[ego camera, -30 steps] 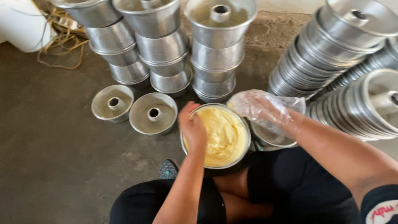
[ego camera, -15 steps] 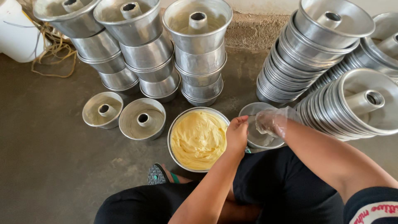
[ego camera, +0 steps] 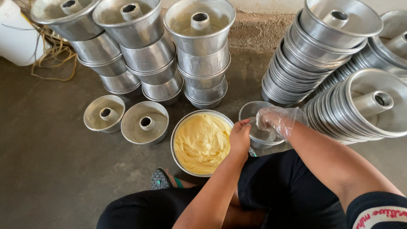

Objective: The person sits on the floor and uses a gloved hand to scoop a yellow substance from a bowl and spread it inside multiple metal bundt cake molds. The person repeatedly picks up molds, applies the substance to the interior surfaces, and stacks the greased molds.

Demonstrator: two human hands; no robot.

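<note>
Nearest of all, the person's black-clad legs are folded on the grey concrete floor, with a dark sandal with green dots peeking out beneath them. Just ahead, the bare left hand rests on the right rim of the round metal bowl of pale yellow batter, its fingers curled narrow against that rim (whether they truly pinch it, I cannot tell). Beside it, the right hand, wrapped in a loose clear plastic glove, reaches into the small empty metal tube pan that stands just right of the bowl; its fingers are bent downward inside the pan, and the crinkled plastic hides how far apart they are.

Left of the bowl, two single silver tube pans sit side by side on the floor, each showing its centre funnel. Farther off, three upright stacks of silver tube pans stand in a row, and to the right more nested tube pans lean in tilted stacks. At the far left corner are a white plastic container and a tangle of tan cord.
</note>
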